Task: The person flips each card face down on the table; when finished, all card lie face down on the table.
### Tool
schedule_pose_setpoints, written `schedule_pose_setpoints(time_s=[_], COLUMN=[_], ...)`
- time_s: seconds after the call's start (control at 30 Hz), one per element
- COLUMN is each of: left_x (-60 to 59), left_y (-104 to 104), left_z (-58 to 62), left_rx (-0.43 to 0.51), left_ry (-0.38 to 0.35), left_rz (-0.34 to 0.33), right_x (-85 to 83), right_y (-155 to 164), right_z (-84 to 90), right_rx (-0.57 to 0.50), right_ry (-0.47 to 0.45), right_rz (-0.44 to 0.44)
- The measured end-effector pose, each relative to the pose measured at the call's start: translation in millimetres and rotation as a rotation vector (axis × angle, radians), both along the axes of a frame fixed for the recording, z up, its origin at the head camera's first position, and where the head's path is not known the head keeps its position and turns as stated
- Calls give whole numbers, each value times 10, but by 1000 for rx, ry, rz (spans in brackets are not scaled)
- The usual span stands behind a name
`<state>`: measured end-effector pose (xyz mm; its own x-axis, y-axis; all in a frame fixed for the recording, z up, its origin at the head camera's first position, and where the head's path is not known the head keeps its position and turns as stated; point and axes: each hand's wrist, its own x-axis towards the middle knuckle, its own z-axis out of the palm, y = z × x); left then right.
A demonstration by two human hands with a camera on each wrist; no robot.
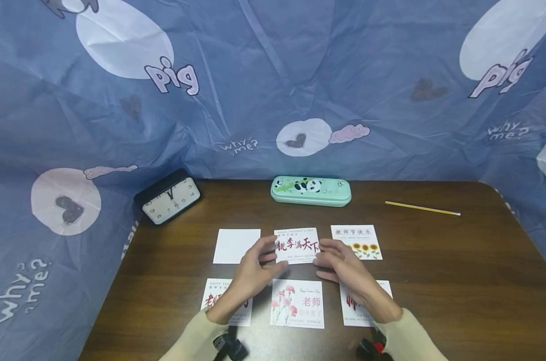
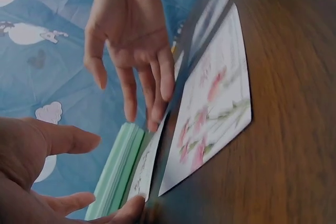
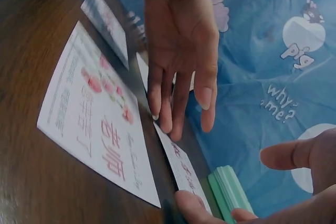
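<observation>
- We see the red-lettered card (image 1: 296, 245) flat on the table (image 1: 435, 260), directly between our two sets of fingertips.
- Its longer side, as the head view shows it, runs from the left fingers across to the right fingers; neither hand looks clearly nearer.
- Our left hand (image 1: 250, 273) has its fingers spread and loosely bent at the card's left edge, its thumb near the closest corner.
- Our right hand (image 1: 347, 268) mirrors it at the right edge, fingers apart and relaxed, palm facing in.
- Neither hand grips anything; fingertips seem to brush the card's sides, though we cannot be sure of contact everywhere.
- Left of the left fingers lies the blank card (image 1: 236, 244); just right of the right fingers, the sunflower card (image 1: 365, 239).
- Nearer us than the fingertips, between our wrists, sits the flower card (image 1: 283, 303).
- Beyond the fingers stands the green case (image 1: 311, 198), well apart from them.
</observation>
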<state>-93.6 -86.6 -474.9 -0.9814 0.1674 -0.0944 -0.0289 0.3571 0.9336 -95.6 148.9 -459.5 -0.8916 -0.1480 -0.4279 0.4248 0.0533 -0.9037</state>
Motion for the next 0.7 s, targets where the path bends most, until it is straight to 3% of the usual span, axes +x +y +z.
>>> schedule_pose_setpoints(time_s=[0.4, 0.7], left_x=[8, 15], left_y=[26, 28], left_z=[18, 14], left_rx=[-19, -38], left_ry=[-8, 5], left_rz=[-3, -7], right_x=[-47, -54], right_y=[-52, -80], right_z=[-4, -9], right_rx=[25, -39], right_ry=[-6, -12], right_rz=[-62, -122])
